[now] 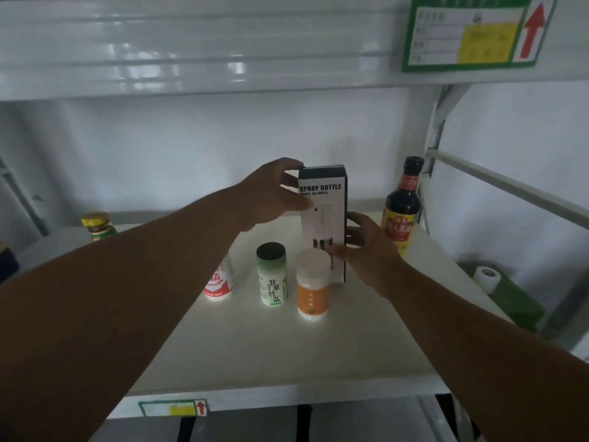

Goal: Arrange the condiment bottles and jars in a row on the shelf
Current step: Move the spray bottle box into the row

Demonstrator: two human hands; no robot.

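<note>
On the shelf stand one box, one dark bottle near the right edge and four jars. Left hand grips the box's top, right hand pinches its lower side; three jars line up just before it, one far left.

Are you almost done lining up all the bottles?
About halfway. Three jars already stand side by side: the red-and-white jar, green jar and orange jar. The left hand and right hand hold the spray bottle box upright behind them. The soy sauce bottle and yellow-lidded jar stand apart, not yet in line.
</note>
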